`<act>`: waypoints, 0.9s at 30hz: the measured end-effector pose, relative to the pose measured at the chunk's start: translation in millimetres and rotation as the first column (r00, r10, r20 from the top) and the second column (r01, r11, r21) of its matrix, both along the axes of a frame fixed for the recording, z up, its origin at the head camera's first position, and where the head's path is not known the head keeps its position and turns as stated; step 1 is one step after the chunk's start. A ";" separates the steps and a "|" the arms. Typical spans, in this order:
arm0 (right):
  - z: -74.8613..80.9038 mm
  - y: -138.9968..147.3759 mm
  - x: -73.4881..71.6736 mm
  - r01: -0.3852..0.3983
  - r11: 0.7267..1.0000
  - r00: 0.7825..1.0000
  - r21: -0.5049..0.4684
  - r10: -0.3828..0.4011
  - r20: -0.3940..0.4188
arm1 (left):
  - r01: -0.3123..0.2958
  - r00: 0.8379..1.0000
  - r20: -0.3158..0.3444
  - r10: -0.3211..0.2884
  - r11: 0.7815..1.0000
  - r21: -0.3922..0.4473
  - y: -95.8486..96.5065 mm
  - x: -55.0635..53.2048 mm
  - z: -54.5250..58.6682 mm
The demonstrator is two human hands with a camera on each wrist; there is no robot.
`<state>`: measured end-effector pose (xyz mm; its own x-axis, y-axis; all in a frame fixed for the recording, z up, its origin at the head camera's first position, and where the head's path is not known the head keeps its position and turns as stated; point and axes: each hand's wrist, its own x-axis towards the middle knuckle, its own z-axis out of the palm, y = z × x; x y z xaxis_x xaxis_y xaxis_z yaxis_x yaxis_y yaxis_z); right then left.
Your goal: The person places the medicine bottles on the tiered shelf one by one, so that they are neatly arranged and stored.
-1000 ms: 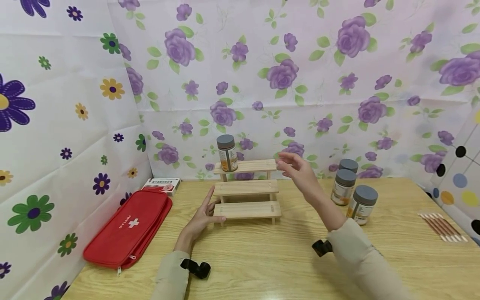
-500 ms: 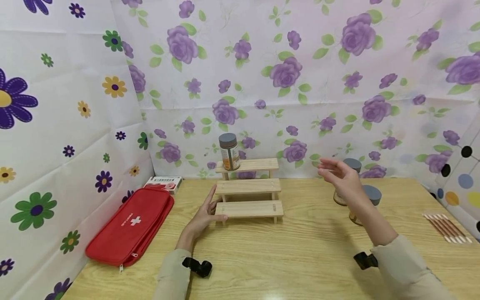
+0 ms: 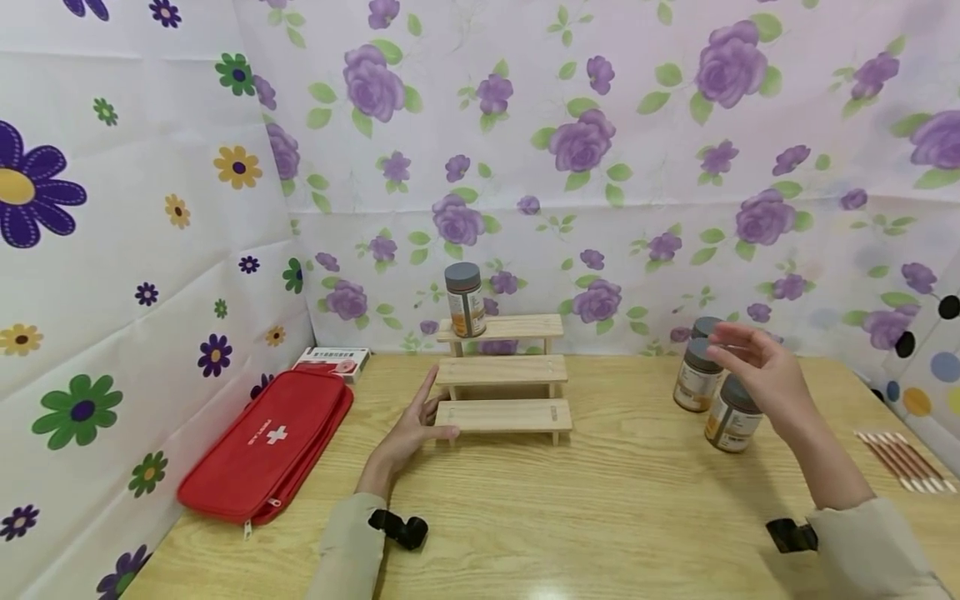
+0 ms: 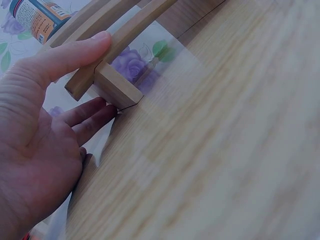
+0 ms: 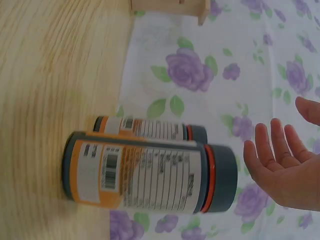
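Observation:
At the left end of a three-step wooden shelf rack [image 3: 501, 370], my left hand [image 3: 403, 435] lays its thumb on the lowest board. In the left wrist view, two fingers [image 4: 95, 122] curl in against the rack's leg, and the thumb crosses the board end. One grey-capped jar [image 3: 467, 302] stands upright on the top step, at its left. My right hand [image 3: 768, 375] hovers beside and above a group of three similar jars [image 3: 696, 382] on the right, fingers loosely bent and holding nothing. In the right wrist view, it is apart from the nearest jar's cap [image 5: 222, 177].
A red first-aid pouch [image 3: 268, 446] lies on the table [image 3: 555, 508] at the left, with a small white-and-red box [image 3: 333, 363] behind it. Cotton swabs [image 3: 905, 461] lie at the far right. Flower-patterned cloth [image 3: 525, 167] hangs behind and to the left.
My right hand has moved from the rack's top right end over to the jars on the right. The left hand stays at the rack, and the head view has shifted slightly.

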<state>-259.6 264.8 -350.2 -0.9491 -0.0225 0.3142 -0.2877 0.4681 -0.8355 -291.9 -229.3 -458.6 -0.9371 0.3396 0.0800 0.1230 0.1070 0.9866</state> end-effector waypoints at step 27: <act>-28.6 59.8 -6.5 -0.254 0.964 0.925 0.076 0.219 0.310 | -0.016 1.000 0.013 0.015 1.000 0.005 0.4 0.3 -0.8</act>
